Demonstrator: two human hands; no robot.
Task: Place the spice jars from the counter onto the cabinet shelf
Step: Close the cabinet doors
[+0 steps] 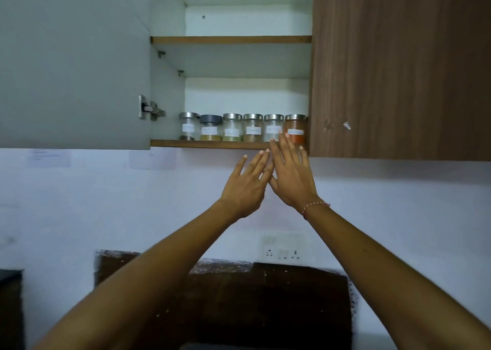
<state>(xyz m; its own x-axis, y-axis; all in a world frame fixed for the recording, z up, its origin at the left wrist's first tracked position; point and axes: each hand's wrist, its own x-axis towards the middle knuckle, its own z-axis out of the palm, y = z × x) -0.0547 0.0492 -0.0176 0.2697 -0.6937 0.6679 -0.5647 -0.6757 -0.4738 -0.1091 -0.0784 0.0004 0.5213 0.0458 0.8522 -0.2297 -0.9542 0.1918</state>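
Your left hand (245, 190) and right hand (291, 179) are both spread flat, fingers straight, holding nothing, just below the wood-edged lower cabinet shelf (212, 144). Six small clear glass spice jars (242, 127) with round metal-look lids and white paper labels stand there in a touching row. Judge them light but breakable and smooth; pinch each around its glass body, not the lid.

jar (295, 128) orange-red | door (398, 68) brown woodgrain | wall (79, 203) wht
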